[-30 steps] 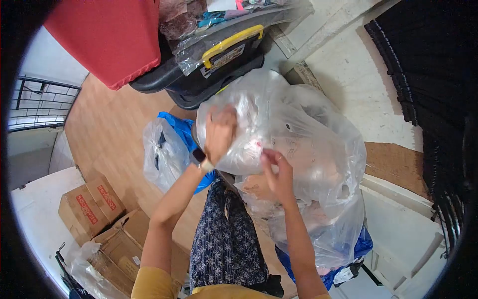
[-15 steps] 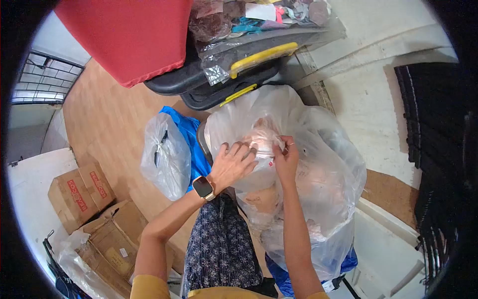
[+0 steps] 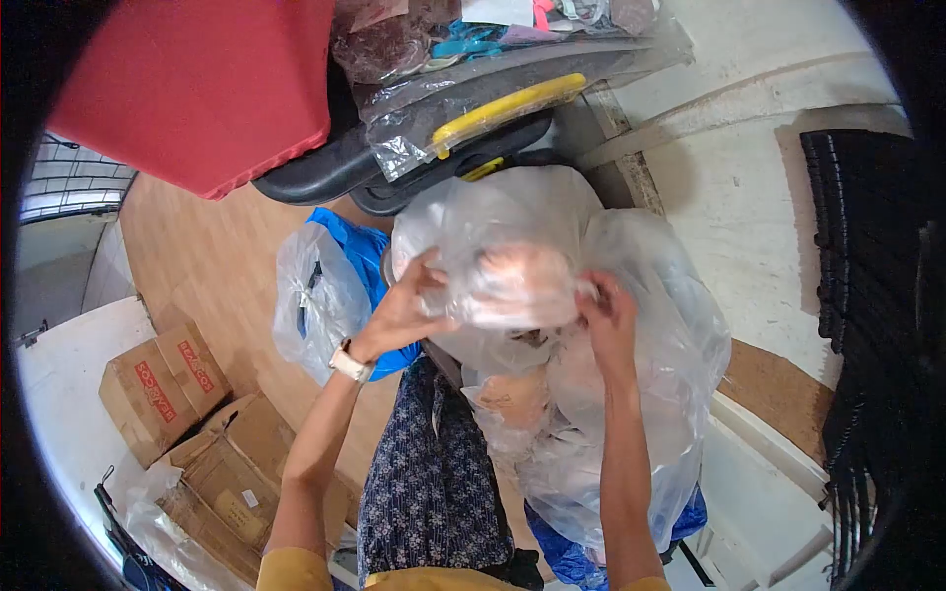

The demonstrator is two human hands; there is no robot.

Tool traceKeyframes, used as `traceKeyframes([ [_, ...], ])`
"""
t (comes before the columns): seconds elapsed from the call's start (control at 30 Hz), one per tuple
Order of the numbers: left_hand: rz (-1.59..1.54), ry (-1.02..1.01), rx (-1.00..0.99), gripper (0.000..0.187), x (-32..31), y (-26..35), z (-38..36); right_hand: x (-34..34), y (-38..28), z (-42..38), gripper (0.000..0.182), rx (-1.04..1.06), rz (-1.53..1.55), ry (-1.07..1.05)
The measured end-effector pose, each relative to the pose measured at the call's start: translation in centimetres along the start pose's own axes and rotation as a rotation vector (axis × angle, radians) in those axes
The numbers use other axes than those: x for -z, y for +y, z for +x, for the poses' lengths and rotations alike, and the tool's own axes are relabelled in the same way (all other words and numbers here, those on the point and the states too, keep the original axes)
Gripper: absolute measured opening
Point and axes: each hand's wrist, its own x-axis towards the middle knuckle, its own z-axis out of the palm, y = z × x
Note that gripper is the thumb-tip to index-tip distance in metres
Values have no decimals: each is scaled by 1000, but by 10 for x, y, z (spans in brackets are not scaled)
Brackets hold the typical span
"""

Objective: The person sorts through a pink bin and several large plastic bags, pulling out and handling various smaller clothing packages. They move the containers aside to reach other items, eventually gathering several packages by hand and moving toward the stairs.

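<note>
1. Closest to my view, yellow sleeves [image 3: 296, 569] lead down to both forearms, with patterned trousers [image 3: 434, 483] between them.
2. My left hand [image 3: 402, 307], a pale watch strap [image 3: 352, 362] at its wrist, is at the left edge of a clear packet [image 3: 522, 281]. Its thumb and forefinger stand partly apart; motion blur keeps me from telling whether they grip the film.
3. My right hand [image 3: 606, 310] has its fingers drawn together in a small pinch on the packet's right edge.
4. The packet, with peach-coloured contents, is between the hands, over a large translucent bag [image 3: 512, 192]. I judge it light, soft and floppy, its film slippery; the contents look crushable rather than brittle. I would hold it by opposite edges or corners, keeping a pinch of film in each hand, since a single-sided grip would let it sag.
5. To the right swells a second translucent bag [image 3: 650, 394]; another peach packet [image 3: 517, 399] lies near its left side.
6. Beyond the left wrist, a knotted clear bag [image 3: 310, 325] sits against a blue bag [image 3: 335, 231].
7. Further off I have a black bin with a yellow handle [image 3: 512, 110], a red cover [image 3: 197, 89], and cardboard boxes [image 3: 163, 389] at lower left.
</note>
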Motion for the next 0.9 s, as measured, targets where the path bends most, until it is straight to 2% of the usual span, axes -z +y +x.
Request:
traceKeyframes([
  [0.03,-112,-175,46,71,6,-5,-4,7,2,-15,22,-21,14,-27],
  [0.07,-111,-175,49,71,4,3,-7,11,4,-29,26,-41,29,-54],
  [0.13,106,-207,-70,66,-4,25,-18,14,7,-57,25,-31,56,-69],
  [0.2,103,-204,-73,60,-14,19,-34,19,12,-76,23,-15,77,-78],
  [0.27,275,-5,-71,51,-32,28,-52,24,34,-93,26,61,4,-154],
  [0.3,276,-11,-75,41,-42,28,-57,25,45,-100,29,41,-55,-159],
  [0.4,338,75,-111,37,-60,12,-68,14,47,-106,30,63,-111,-98],
  [0.5,354,63,-61,32,-59,-1,-77,6,37,-109,29,81,-246,-124],
  [0.63,423,41,52,27,-59,-22,-97,-4,46,-122,27,52,-205,-120],
  [0.83,482,68,6,26,-73,-26,-111,-3,60,-143,28,-3,-217,-58],
  [0.9,459,40,-25,25,-79,-25,-118,5,79,-152,34,-13,-166,2],
])
